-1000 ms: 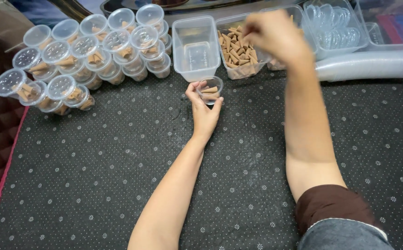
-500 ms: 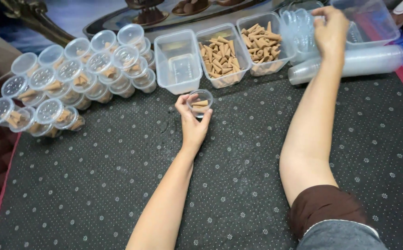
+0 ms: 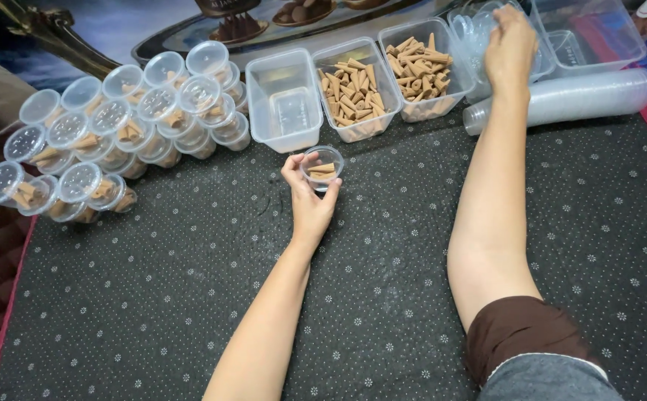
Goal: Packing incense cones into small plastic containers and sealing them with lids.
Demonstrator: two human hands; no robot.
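Clear plastic small cup [image 3: 323,165] with brown cones inside, near bench middle, gripped upright by left hand [image 3: 307,194] so nothing spills. Right hand [image 3: 511,46] reaches into tub of lids [image 3: 478,33] at far edge; grip cannot tell.

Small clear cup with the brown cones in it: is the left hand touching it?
Touching. The head view shows the left hand with thumb and fingers wrapped round the wall of the small clear cup, no gap between them.
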